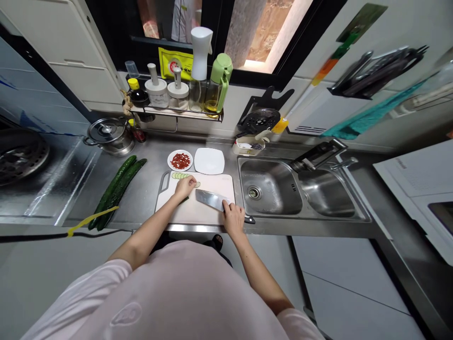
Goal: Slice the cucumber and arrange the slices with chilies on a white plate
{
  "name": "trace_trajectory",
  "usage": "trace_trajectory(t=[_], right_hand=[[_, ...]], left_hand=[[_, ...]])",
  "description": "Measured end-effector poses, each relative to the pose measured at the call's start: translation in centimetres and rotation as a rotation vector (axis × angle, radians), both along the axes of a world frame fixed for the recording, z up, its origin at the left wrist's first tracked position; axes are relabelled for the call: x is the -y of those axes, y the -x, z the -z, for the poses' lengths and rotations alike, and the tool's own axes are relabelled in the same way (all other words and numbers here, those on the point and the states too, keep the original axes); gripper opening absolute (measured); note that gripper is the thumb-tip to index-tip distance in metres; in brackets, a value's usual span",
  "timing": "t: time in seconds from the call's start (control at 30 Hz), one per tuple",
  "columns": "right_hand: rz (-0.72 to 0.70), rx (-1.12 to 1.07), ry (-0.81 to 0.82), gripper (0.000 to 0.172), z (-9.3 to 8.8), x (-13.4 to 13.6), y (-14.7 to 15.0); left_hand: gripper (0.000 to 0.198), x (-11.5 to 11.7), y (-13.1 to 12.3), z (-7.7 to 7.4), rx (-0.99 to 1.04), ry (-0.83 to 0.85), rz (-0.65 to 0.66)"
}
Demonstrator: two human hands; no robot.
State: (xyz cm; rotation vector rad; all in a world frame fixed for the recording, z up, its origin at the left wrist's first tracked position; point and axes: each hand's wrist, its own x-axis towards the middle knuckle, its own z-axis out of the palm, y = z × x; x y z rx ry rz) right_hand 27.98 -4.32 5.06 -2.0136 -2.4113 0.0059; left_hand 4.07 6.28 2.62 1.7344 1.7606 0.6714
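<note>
On the white cutting board lies a row of thin cucumber slices near its far left corner. My left hand is over the board just in front of them, its fingertips pinched at the edge of a single cucumber slice. A bit of dark green cucumber shows beside my left wrist, mostly hidden by it. My right hand is wrapped round the handle of a kitchen knife, with the broad blade pointing left above the board.
Behind the board stand a plate of chopped red pieces and a white square plate. Two whole cucumbers and a lidded pot are at the left. To the right is a double sink; a seasoning shelf hangs behind.
</note>
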Motion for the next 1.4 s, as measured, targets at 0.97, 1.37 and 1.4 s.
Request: trace_trajectory(t=[0.97,1.37,1.4], right_hand=[[0.041,-0.016,0.026,0.043,0.2,0.7,0.1],[0.106,-0.104,0.078,0.042,0.2,0.8,0.0],[0.117,-0.127,0.084,0.041,0.2,0.7,0.0]], left_hand=[[0.026,-3.3,2.4,3.6,-0.201,-0.145,0.049],[0.026,-2.2,3.2,2.9,-0.128,-0.207,-0.081],[0.025,-1.7,3.5,2.9,-0.1,-0.227,-0.114]])
